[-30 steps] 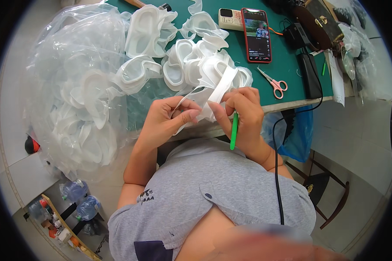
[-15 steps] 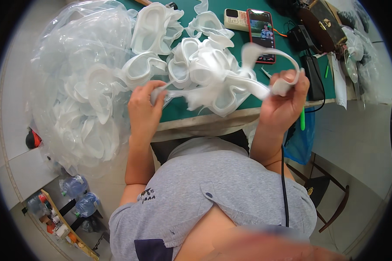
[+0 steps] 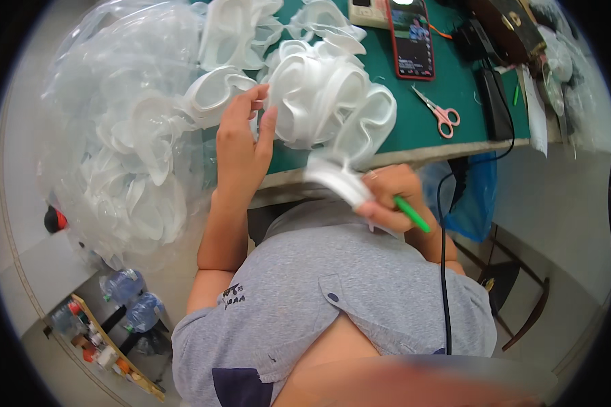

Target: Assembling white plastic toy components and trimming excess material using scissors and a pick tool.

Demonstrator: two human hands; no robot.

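My right hand [image 3: 394, 193] is low in front of the table edge. It grips a white goggle-shaped moulded piece [image 3: 336, 180], blurred by motion, and a slim green-handled tool [image 3: 413, 214] sticks out of the same fist. The tool's tip is hidden. At the left side of a heap of similar white moulded pieces [image 3: 326, 91] is my left hand [image 3: 241, 139], thumb and fingers apart, with nothing seen in it. Its fingertips are beside the heap; whether they touch it I cannot tell.
A big clear plastic bag [image 3: 129, 136] of white pieces fills the left. On the green table [image 3: 414, 132] lie pink-handled scissors [image 3: 438, 112], a red-cased phone [image 3: 412, 47] and a black box-like device [image 3: 490, 105]. A black cable [image 3: 442, 271] hangs at my right; a blue bag [image 3: 475, 203] hangs below the edge.
My right hand has come down and left with the white piece, uncovering the scissors. My left hand has let go of a white strip and moved slightly right, toward the heap.
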